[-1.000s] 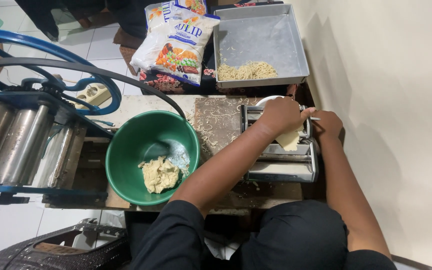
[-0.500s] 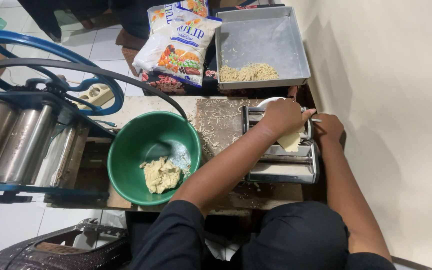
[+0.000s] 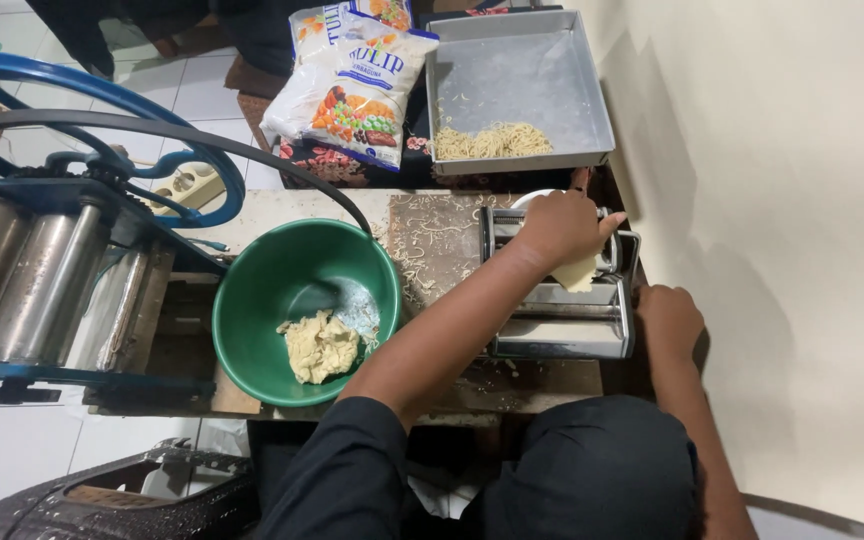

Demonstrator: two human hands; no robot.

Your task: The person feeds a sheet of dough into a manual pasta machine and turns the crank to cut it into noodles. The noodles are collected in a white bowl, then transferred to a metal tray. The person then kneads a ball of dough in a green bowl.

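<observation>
The left hand [image 3: 560, 226] is pinching a pale dough sheet [image 3: 579, 271] atop the steel pasta machine [image 3: 559, 300] on the surface, while the right hand [image 3: 668, 322] is curling shut at its side, contents hidden.

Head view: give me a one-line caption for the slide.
Left hand feeds a pale dough sheet into a steel pasta machine; right hand at its side, green bowl alongside.

Pale yellow dough sheet [image 3: 580, 270], thin and limp, lying tilted on top of the steel pasta machine [image 3: 562, 300] — a boxy, shiny roller unit standing on the flour-strewn wooden counter [image 3: 442, 235] — near the wall
</observation>
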